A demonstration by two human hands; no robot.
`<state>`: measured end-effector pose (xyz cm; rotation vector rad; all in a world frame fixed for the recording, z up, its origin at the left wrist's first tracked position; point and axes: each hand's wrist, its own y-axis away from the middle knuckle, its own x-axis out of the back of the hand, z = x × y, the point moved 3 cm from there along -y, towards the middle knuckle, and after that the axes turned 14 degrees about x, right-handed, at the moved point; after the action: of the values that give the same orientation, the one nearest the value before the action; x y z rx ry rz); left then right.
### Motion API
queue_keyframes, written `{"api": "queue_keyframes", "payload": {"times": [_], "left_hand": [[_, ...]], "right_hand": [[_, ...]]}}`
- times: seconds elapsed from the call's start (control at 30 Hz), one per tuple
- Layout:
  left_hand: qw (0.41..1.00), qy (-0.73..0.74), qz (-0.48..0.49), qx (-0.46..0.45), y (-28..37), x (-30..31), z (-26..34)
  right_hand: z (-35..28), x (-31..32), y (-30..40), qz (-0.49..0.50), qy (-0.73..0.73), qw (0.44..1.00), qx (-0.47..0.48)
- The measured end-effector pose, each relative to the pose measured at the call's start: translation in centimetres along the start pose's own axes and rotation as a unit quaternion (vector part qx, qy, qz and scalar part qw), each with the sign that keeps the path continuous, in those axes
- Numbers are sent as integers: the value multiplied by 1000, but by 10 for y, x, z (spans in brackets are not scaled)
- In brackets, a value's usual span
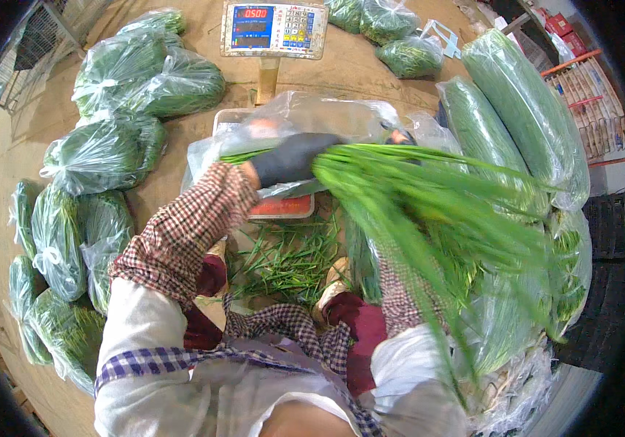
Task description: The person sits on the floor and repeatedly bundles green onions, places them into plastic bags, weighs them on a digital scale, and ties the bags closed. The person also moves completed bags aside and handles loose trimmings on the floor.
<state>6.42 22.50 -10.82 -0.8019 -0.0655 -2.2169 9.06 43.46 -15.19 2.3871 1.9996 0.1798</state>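
Note:
My left hand (pixel 296 159), in a dark glove with bare fingertips, is closed around a bundle of long green leafy stalks (pixel 427 202), which look like Chinese chives. The blurred leaves fan out to the right over my right forearm. Cut ends stick out left of the left hand. My right hand (pixel 402 142), also in a dark glove, is mostly hidden behind the leaves at a clear plastic bag (pixel 334 114); its grip does not show. The bag lies over the pan of a digital scale (pixel 280 210), whose lit display (pixel 274 28) stands on a post behind.
Tied bags of greens (pixel 99 153) are piled at the left, with smaller bags (pixel 410 54) at the back right. Long packed bags (pixel 525 109) lie at the right. Loose leaf scraps (pixel 285 262) cover the floor between my feet. Crumpled plastic (pixel 525 388) lies at the lower right.

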Motion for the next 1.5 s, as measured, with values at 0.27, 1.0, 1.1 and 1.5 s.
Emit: {"api": "queue_keyframes", "payload": {"times": [0.27, 1.0, 1.1, 1.5], "left_hand": [[828, -395, -52, 393, 89, 67, -251], [870, -350, -345, -51, -224, -239, 26], [924, -365, -86, -72, -284, -255, -2], [889, -409, 3, -205, -312, -217, 43]], "right_hand": [[-66, 3, 34, -40, -14, 998, 53], [-16, 216, 19, 10, 218, 974, 68], [45, 199, 4, -27, 224, 974, 13], [58, 286, -24, 42, 653, 754, -57]]}}
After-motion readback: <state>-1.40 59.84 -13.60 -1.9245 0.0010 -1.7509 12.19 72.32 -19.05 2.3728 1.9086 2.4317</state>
